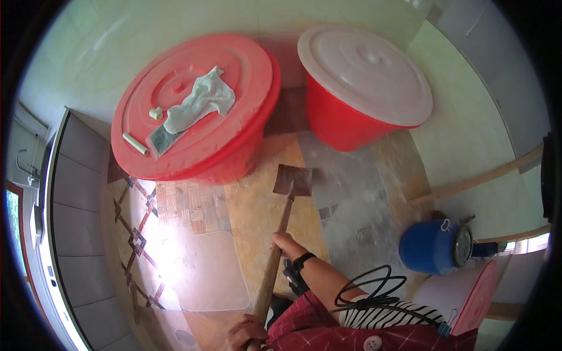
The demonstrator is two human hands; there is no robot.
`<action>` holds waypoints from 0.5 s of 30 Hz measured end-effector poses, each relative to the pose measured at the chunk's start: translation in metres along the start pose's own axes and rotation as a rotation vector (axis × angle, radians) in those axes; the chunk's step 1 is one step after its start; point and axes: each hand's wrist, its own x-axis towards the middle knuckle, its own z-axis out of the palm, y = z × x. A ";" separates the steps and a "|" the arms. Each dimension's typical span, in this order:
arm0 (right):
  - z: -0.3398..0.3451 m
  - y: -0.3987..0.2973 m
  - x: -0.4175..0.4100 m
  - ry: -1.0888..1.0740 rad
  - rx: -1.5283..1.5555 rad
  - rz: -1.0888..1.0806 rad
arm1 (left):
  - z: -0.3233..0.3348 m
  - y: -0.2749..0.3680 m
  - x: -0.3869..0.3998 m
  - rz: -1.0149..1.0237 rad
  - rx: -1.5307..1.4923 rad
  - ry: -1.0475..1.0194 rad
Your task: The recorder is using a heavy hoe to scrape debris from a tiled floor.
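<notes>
A shovel with a wooden handle (265, 289) and a rusty square blade (295, 177) slants away from me across the tiled floor. Its blade rests on or just over the floor, between the two large tubs; the exact contact cannot be told. My right hand (285, 244) grips the handle partway down, a black band on its wrist. Close to my body, at the bottom of the view, my left hand (247, 332) is wrapped around the upper end of the handle.
A red lidded tub (219, 145) carries a white cloth (202, 101), a clear plastic bag (164, 141) and pipe pieces. Beside it stands a red tub with a pale lid (364, 74). A blue drum (426, 245) stands at right; grey cabinets (79, 232) line the left.
</notes>
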 end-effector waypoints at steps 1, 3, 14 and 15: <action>-0.004 -0.012 0.013 -0.006 -0.015 -0.039 | 0.007 -0.009 0.009 0.011 -0.006 0.008; -0.013 -0.038 0.039 -0.015 -0.037 -0.111 | 0.022 -0.028 0.028 0.025 -0.019 0.016; 0.007 -0.074 0.038 -0.174 0.067 -0.079 | 0.020 -0.015 0.085 0.010 -0.059 0.009; 0.011 -0.085 0.040 -0.116 0.095 -0.059 | 0.021 -0.019 0.094 0.018 -0.060 0.007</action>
